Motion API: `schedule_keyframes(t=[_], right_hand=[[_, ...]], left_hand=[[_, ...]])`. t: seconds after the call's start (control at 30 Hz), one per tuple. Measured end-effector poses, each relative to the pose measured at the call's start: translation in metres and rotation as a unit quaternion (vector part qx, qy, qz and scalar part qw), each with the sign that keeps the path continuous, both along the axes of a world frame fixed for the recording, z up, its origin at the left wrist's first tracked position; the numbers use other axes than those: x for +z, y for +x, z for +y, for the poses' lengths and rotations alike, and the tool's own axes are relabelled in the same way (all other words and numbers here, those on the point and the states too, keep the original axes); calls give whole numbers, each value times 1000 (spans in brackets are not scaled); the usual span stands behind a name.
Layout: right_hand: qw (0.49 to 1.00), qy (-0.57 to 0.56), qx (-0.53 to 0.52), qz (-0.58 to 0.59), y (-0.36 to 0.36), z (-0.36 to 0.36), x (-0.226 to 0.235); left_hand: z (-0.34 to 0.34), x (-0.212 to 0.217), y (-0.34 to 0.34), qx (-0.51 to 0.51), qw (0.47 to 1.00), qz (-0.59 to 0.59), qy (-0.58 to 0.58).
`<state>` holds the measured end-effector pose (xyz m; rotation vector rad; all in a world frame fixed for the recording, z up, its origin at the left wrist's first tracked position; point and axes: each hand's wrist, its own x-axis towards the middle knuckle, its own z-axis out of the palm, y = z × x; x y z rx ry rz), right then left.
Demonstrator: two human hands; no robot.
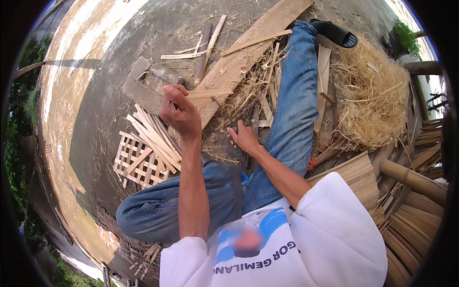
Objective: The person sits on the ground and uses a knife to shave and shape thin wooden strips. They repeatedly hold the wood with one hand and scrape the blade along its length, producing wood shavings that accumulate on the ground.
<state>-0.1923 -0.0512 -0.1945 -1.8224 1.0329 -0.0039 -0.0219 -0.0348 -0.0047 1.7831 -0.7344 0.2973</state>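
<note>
My left hand (180, 111) is raised, with its fingers curled into a fist. A pale flat bamboo strip (210, 93) runs out from its right side, over a long wooden plank (267, 36); the grip itself is partly hidden. Lower and to the right, my right hand (247, 139) has its thumb and fingers bent about a small dark thing (233, 126) whose kind I cannot make out. Beside my left forearm lie a bundle of pale strips (152, 136) and an open-weave lattice panel (136, 160).
A heap of straw-like shavings (373, 100) lies right of my outstretched leg (296, 86). A grey block (148, 82) sits left of the plank. Several loose strips (210, 43) are farther off. Bamboo poles (413, 182) and stacked slats (411, 229) are at the right.
</note>
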Motion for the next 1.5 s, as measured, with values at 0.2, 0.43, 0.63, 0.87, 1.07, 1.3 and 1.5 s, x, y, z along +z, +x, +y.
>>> schedule_keyframes(t=[0.2, 0.43, 0.63, 0.87, 1.07, 1.3, 1.5], right_hand=[[999, 15, 27, 22, -5, 8, 22], [997, -31, 64, 9, -3, 12, 47], [995, -56, 87, 2, -1, 17, 53], [987, 134, 63, -57, 7, -15, 87], [917, 316, -174, -171, 11, -49, 92], [912, 289, -257, -138, -6, 3, 71], [983, 161, -50, -70, 2, 15, 72]], left_hand=[[24, -15, 35, 27, 995, 83, -40], [77, -37, 84, 70, 960, 230, -141], [91, -52, 99, 83, 963, 219, -133], [77, -28, 82, -11, 970, 225, -96], [65, -26, 77, -48, 921, 312, -227], [50, -57, 62, -57, 883, 343, -316], [42, -52, 60, 16, 902, 309, -300]])
